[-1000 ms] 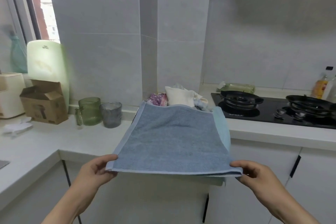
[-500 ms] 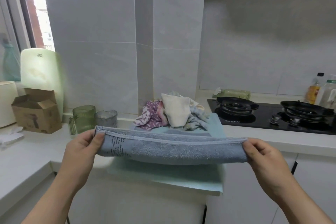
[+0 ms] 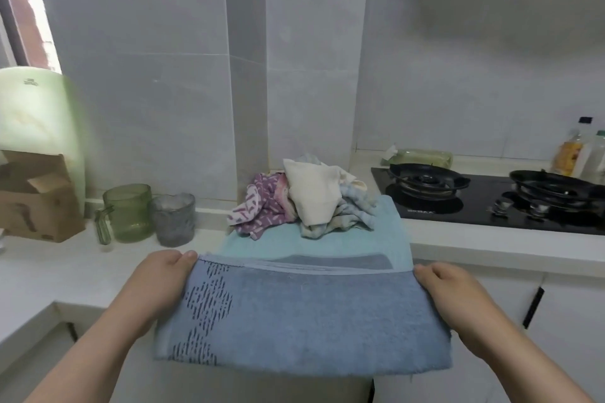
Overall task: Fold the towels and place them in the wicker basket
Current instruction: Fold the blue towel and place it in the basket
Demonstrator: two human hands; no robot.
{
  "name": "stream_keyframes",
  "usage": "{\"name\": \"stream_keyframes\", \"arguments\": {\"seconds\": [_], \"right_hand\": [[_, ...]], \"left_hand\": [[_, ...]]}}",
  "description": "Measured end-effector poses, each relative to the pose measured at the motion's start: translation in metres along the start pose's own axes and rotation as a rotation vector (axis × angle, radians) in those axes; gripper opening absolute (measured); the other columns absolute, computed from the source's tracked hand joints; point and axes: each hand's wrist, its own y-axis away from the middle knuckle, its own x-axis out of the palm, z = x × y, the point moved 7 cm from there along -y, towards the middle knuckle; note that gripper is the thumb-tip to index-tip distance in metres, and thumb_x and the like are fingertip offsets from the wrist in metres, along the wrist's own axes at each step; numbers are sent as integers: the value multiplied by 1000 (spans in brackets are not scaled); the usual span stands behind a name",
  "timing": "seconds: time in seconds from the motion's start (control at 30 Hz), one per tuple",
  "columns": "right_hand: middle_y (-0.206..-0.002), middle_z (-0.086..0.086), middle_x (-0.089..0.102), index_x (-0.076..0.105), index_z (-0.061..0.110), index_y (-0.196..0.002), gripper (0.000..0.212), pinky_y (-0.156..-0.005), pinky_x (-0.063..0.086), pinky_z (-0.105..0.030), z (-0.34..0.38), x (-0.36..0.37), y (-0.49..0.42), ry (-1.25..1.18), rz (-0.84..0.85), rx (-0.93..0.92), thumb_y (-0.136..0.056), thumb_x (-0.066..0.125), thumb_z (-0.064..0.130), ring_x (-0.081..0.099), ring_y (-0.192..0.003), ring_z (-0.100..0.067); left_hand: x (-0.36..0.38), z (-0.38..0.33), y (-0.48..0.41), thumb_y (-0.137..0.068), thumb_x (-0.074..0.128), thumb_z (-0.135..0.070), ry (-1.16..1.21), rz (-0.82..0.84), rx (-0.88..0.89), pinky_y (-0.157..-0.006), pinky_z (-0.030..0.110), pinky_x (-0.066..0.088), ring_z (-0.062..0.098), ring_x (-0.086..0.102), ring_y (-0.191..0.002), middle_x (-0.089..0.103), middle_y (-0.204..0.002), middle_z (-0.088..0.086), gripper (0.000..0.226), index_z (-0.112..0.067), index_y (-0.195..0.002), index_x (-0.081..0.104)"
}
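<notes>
The left hand [image 3: 156, 285] and right hand [image 3: 455, 296] are gripping the upper corners of the folded blue towel [image 3: 304, 317], which is hanging in front of the counter edge. Beyond it, a teal towel [image 3: 330, 240] is lying on the countertop [image 3: 82, 268], bearing a pile of crumpled towels [image 3: 307, 199].

Towel [image 3: 311, 314] of matt, nubby terry cloth; at three o'clock a glossy glass hob [image 3: 474, 211]; at nine o'clock a translucent ribbed glass mug [image 3: 129, 213] and a matt cardboard box [image 3: 36, 203].

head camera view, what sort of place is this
Most likely a home kitchen: a black gas hob is set into a white counter above cabinet doors, with tiled walls behind and bottles beside the hob.
</notes>
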Motion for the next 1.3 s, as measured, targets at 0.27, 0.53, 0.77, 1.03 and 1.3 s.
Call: {"name": "stream_keyframes", "arguments": {"seconds": [0.27,0.53,0.77,1.03,1.3], "right_hand": [[-74,-8,60,56,-1,-76,33,-60,36,-33,16,29,-55,159,-59,-62,-98,49,22,49,-66,-18],[-74,-6,55,49,8,-74,26,-57,34,-32,9,43,-93,354,-42,-1,-98,46,18,46,-66,-19],[-87,-7,62,58,11,-79,23,-67,35,-30,-11,53,-103,534,-24,30,-98,49,21,52,-81,-24],[-104,4,66,66,21,-103,18,-76,39,-27,7,61,-92,528,53,-131,-98,49,26,60,-102,-20],[-89,6,67,68,18,-92,9,-65,45,-23,15,55,-90,379,264,-84,-93,59,21,60,-80,-8]], "left_hand": [[37,17,-52,-98,53,-36,226,38,-111,-63,36,46,28,60,-63,66,-69,16,39,-5,-75,61],[47,17,-71,-101,44,-24,-193,-73,-85,-65,35,34,32,53,-81,58,-84,16,33,-1,-80,54],[62,19,-86,-98,38,-16,-552,2,-52,-71,30,35,33,58,-99,53,-92,12,26,-1,-102,59],[64,-5,-76,-93,41,-21,-838,52,97,-85,38,45,32,51,-111,52,-123,12,30,-22,-120,53],[55,-9,-78,-89,61,-28,-697,343,273,-79,30,48,11,59,-89,64,-96,-6,4,-29,-93,62]]}}
